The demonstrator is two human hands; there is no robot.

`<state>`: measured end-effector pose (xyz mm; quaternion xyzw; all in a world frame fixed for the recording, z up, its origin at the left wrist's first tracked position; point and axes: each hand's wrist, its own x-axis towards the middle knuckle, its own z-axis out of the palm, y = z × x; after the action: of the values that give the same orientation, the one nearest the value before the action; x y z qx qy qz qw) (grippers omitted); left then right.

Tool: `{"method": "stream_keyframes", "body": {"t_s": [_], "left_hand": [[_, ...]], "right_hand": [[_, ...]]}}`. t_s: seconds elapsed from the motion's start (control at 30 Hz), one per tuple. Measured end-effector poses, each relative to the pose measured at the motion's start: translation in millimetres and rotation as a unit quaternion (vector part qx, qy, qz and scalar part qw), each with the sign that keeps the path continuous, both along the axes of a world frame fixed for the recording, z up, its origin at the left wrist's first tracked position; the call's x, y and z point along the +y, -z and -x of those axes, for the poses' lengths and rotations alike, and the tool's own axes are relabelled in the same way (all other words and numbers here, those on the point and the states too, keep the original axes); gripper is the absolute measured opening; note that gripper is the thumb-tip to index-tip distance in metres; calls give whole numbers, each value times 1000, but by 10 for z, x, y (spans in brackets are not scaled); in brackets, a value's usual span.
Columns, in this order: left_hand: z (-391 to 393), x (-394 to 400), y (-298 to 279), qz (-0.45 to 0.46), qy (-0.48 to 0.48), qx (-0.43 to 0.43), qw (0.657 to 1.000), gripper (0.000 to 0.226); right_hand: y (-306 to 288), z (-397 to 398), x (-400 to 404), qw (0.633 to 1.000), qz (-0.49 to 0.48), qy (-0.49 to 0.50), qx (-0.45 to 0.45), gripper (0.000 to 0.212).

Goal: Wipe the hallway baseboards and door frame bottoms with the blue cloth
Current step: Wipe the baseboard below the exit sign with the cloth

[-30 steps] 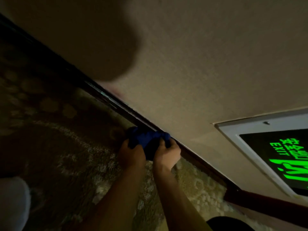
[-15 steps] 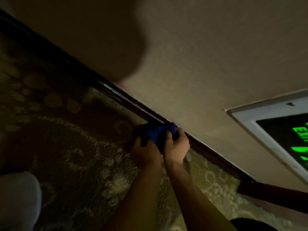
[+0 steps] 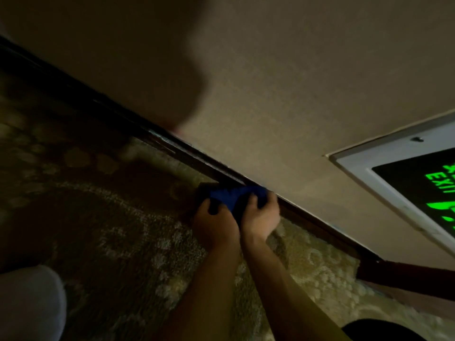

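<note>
Item: blue cloth (image 3: 235,196), bunched, pressed against the dark baseboard (image 3: 172,148) where it meets the carpet (image 3: 110,230).

Holders: left hand (image 3: 214,225) and right hand (image 3: 261,217), side by side just below the baseboard. The fingers of both are curled round the cloth and clamped on it; the fingertips themselves are lost in the folds and the dim light.

Surroundings, relative to the baseboard: beige wall (image 3: 270,82) above it; lit exit sign (image 3: 418,188) set in the wall above its right-hand stretch; patterned carpet below it; a reddish-brown trim piece (image 3: 406,271) at its right end, possibly a door frame bottom, too dark to confirm.

Step in hand, as judged: wiping a mid-run section of baseboard.

Next move calls for: steady pressure along the top ledge and face, sliding the cloth along the baseboard without snagging carpet pile, toward whichever stretch is unwiped; direction cannot be told.
</note>
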<state>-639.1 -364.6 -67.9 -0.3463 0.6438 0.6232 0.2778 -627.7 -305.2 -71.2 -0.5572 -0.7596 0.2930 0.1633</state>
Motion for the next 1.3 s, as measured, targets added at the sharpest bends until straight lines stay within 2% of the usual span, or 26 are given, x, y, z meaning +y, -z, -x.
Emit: {"method": "stream_keyframes", "body": {"t_s": [0.03,0.1,0.23,0.33,0.43,0.5,0.57,0.67,0.73,0.8,0.9,0.93,1.0,1.1,1.13,1.2,1.27,1.3], "left_hand": [[31,-38,-13,4,-27,1,1000,42],[76,-89,-45,3,-62,14,998,42],[190,-128,-108,3,-87,33,996,40],[439,-128,-148,-6,-140,70,988,34],[600,-88,-186,58,-74,106,990,30],[564,-20,-213,103,12,128,986,30],[416,98,-268,117,123,147,974,30],[205,209,-321,49,217,137,965,33],[252,121,-318,49,192,132,971,34],[407,-25,-274,85,131,144,977,33],[561,-104,-224,137,115,162,971,31],[548,-66,-238,142,129,166,967,31],[421,47,-261,123,178,172,961,29],[250,252,-259,36,299,128,945,27],[253,284,-235,10,311,101,945,28],[289,255,-178,-13,283,64,957,30],[353,106,-148,-12,197,60,978,31],[384,8,-130,-12,144,55,988,32]], "right_hand": [[6,29,-44,998,17,-55,6,11],[6,83,-40,994,76,-71,29,5],[16,11,67,972,198,81,93,14],[-53,70,-35,912,351,127,168,4],[-26,95,-157,875,419,147,194,23],[-14,55,-158,855,442,174,207,35],[-32,-38,-62,859,430,204,188,39],[-93,-181,178,873,365,260,190,35],[-153,-158,234,884,335,267,188,35],[-166,-5,84,902,346,202,163,32],[-111,144,-134,902,377,143,154,13],[-106,138,-130,899,376,151,165,10],[-128,38,-44,896,351,198,187,17],[-219,-180,196,884,289,306,205,34],[-249,-214,257,881,273,326,207,36],[-263,-172,298,908,223,309,174,28],[-230,-22,162,950,171,238,106,10],[-219,75,36,968,144,192,79,10]]}}
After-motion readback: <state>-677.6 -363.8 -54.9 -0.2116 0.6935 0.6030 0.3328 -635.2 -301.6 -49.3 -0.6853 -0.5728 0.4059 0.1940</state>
